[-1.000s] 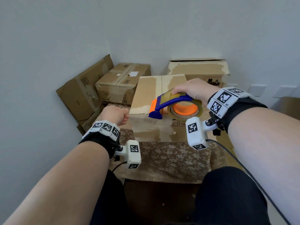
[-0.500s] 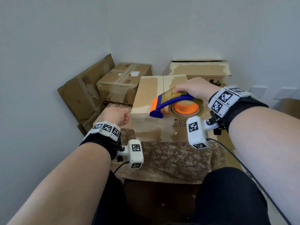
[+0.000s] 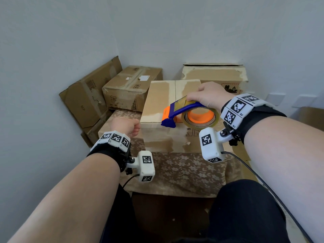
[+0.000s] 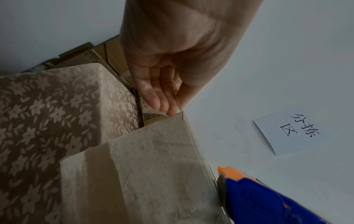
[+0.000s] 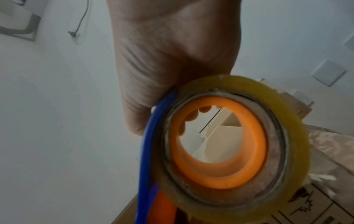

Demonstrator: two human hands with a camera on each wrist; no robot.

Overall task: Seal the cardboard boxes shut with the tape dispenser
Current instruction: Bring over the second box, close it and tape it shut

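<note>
A cardboard box [image 3: 157,102] with its top flaps closed stands on a floral-covered table [image 3: 184,169]. My right hand [image 3: 206,95] grips the tape dispenser [image 3: 185,113], a blue frame with an orange core and a roll of clear tape. The dispenser sits over the box's near top edge, its blue nose pointing left. The right wrist view shows my right hand [image 5: 168,60] wrapped over the tape roll [image 5: 287,121]. My left hand [image 3: 125,126] is at the box's left side. In the left wrist view the left hand's fingertips [image 4: 168,109] touch the box [image 4: 149,174] at its corner.
More cardboard boxes stand behind: one at the back left [image 3: 129,86], a flattened one leaning on the wall [image 3: 87,97], and a larger one at the back right [image 3: 213,74]. Walls close in on the left and back. My knees are below the table's near edge.
</note>
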